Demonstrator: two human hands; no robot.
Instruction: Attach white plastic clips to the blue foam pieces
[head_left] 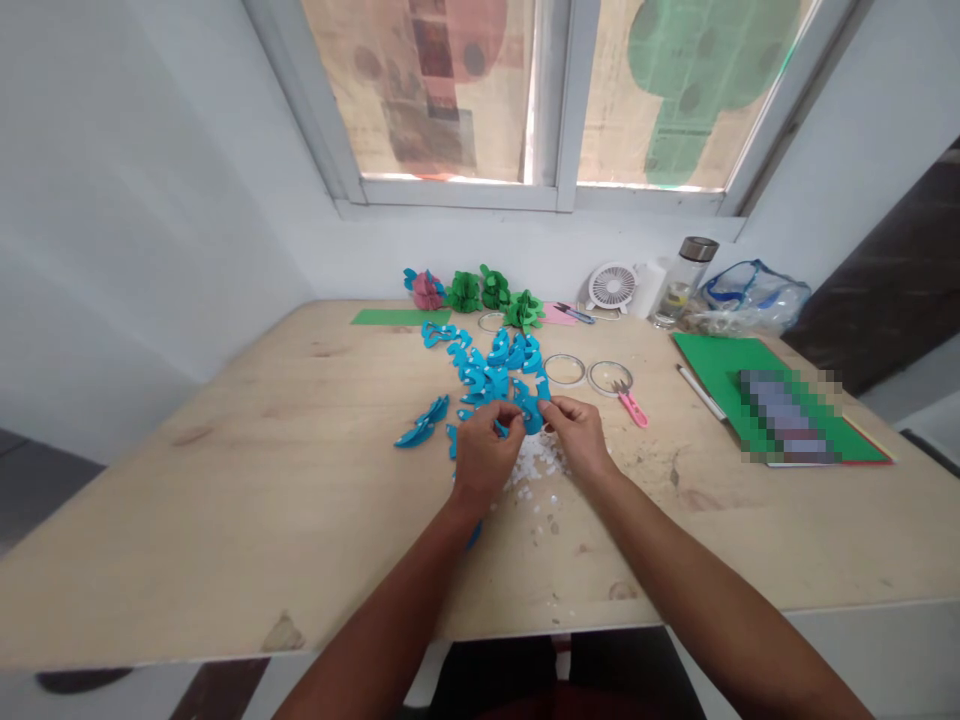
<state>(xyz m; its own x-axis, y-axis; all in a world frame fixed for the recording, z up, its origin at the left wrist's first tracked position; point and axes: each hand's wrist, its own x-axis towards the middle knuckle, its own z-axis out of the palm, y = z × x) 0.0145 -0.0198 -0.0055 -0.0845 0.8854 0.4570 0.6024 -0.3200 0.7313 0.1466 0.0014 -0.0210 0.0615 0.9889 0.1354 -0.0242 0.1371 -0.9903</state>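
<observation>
Both my hands meet over a heap of cut blue paper pieces [487,380] in the middle of the table. My right hand [576,430] pinches the edge of a blue paper piece [531,405]. My left hand [489,445] is closed, its thumb and fingertips together at the same piece's left side; whether it grips that piece or a small bit is too small to tell. Small white paper scraps [536,460] lie under and between the hands. Left of them rests a folded blue piece [422,422].
Pink-handled snips [630,403] lie by two rolls of tape [610,377]. Green paper flowers [523,310], a small fan [613,289] and a glass bottle [684,283] line the wall. Green sheets [720,365] and a pen [701,392] are on the right.
</observation>
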